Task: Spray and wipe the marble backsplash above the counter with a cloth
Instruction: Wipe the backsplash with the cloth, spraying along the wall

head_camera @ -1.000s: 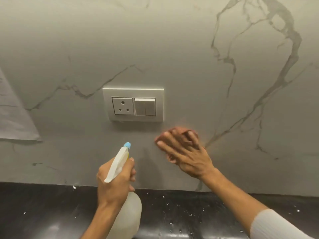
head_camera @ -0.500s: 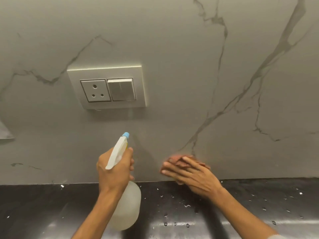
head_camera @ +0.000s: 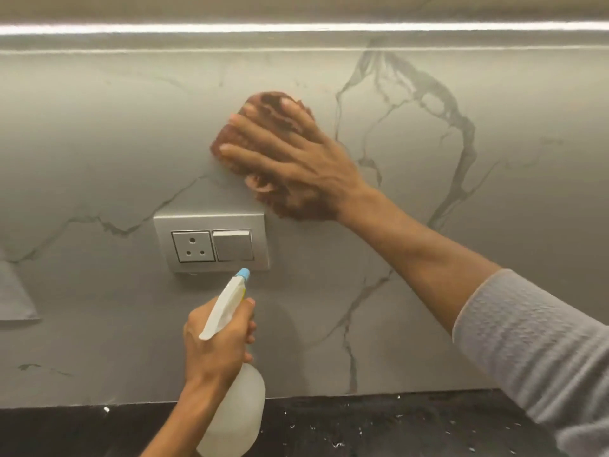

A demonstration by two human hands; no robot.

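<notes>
The grey marble backsplash [head_camera: 428,291] with dark veins fills the view. My right hand [head_camera: 290,156] lies flat with fingers spread, pressing a reddish-brown cloth [head_camera: 267,103] against the marble just above and right of the socket plate. My left hand [head_camera: 217,344] is closed around the neck of a white spray bottle [head_camera: 235,420] with a blue nozzle tip, held low in front of the wall; the nozzle points up at the marble below the socket plate.
A metal plate with a socket and a switch [head_camera: 212,242] is set in the wall. The black counter [head_camera: 395,427] along the bottom carries scattered droplets. A light strip [head_camera: 296,28] runs above the backsplash. A grey sheet [head_camera: 13,298] hangs at the left edge.
My right hand and the cloth rose from the bottom of the backsplash near the counter to above the socket plate. The view tilted up. My left hand kept the bottle in place.
</notes>
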